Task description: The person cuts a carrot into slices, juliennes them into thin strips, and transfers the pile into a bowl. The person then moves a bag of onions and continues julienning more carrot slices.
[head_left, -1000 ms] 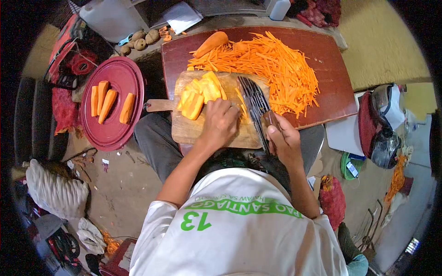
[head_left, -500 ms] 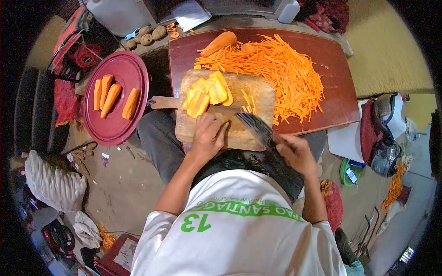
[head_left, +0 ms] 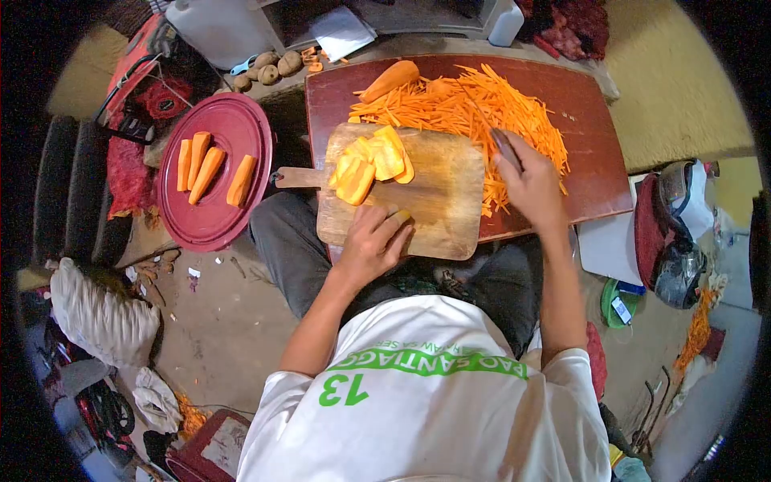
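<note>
My right hand (head_left: 532, 183) grips a knife (head_left: 504, 148) by its handle, the thin blade pointing away over a large heap of carrot strips (head_left: 526, 132). Closed with bent fingers, my left hand (head_left: 374, 241) rests at the near edge of the wooden cutting board (head_left: 446, 189). A small dull-yellow bit shows at its fingertips; I cannot make out what it is. Just beyond that hand lies a stack of carrot slices (head_left: 371, 163) on the board's left half. One whole peeled carrot (head_left: 391, 80) sits on top of the heap at the back.
The board lies on a dark red table (head_left: 594, 153) above my lap. Several peeled carrots (head_left: 207, 174) rest on a round red lid (head_left: 229, 116) to the left. Brown round vegetables (head_left: 267, 74) lie behind it. A green basin (head_left: 614, 313) stands on the floor at right.
My right hand has carried the knife forward from the board to the strip heap. The few cut strips on the board's right side are gone from there. My left hand stays near the slices.
</note>
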The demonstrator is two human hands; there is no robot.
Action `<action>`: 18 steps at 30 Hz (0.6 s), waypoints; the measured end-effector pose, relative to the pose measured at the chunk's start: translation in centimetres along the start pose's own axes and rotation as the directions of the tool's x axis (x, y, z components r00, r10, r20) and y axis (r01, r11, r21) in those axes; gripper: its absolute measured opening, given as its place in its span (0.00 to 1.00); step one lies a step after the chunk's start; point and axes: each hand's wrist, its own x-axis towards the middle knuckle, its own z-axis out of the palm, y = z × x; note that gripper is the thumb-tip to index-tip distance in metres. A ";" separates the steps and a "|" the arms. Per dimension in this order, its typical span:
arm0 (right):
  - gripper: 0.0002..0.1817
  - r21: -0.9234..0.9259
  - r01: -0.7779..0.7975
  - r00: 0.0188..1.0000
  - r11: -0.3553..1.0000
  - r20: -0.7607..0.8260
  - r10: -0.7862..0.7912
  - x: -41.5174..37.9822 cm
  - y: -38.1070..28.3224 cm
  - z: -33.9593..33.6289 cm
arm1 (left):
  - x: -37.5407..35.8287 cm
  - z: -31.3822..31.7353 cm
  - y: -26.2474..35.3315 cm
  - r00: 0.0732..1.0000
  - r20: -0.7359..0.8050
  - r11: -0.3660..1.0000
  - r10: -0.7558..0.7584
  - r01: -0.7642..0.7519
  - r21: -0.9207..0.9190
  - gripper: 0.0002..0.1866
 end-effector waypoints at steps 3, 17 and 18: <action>0.24 -0.214 0.163 0.987 0.963 0.044 -0.158 -0.8 -1.5 1.9 | -1.2 -1.9 0.7 0.995 -0.070 0.997 -0.072 0.074 0.019 0.15; 0.13 -0.161 0.125 0.991 0.979 0.069 -0.116 -6.9 -1.9 0.6 | -21.6 -14.7 -6.9 0.554 -0.589 0.684 -0.588 0.729 0.003 0.13; 0.12 -0.114 0.060 0.992 0.992 0.114 -0.047 -8.6 -1.1 -0.5 | -24.5 -14.7 -7.1 0.497 -0.441 0.586 -0.747 0.806 -0.085 0.13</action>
